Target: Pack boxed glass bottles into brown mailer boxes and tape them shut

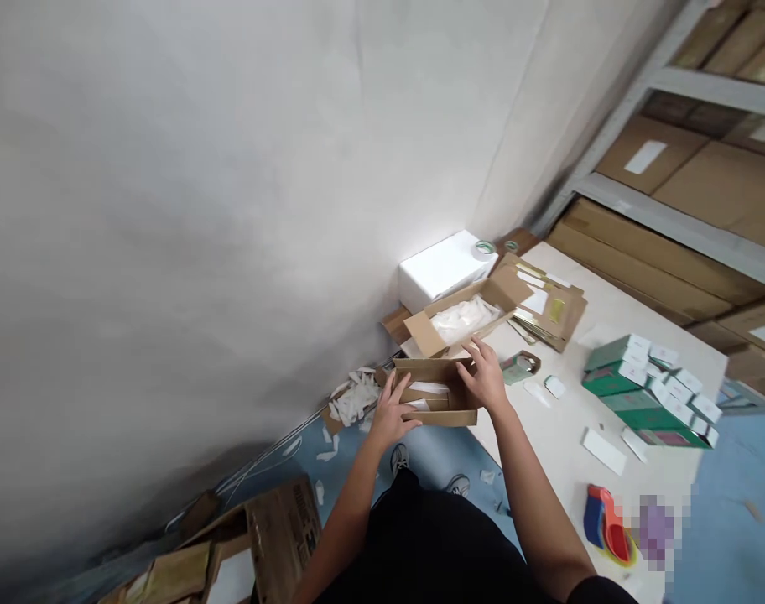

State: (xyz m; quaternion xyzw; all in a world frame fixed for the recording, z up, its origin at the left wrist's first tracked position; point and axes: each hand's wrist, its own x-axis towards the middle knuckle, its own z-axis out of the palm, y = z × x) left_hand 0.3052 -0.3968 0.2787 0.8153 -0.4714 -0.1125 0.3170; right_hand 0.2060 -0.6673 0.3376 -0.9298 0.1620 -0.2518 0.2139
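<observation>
I hold a small brown cardboard box [434, 393] at the near edge of a white table [571, 428]. My left hand [392, 413] grips its left side, fingers curled over the flap. My right hand [483, 376] clasps the right end, fingers wrapped on the wall. White paper shows inside the box. Just behind it stands an open cardboard box [464, 317] filled with white packing.
A white box [444, 267] and tape rolls [484, 247] sit at the table's far end, beside flat cardboard sheets [549, 309]. Green and white cartons [647, 390] are stacked at right. A red and blue tape dispenser [607, 524] lies near. Shelves with boxes [684, 176] stand right; scraps litter the floor.
</observation>
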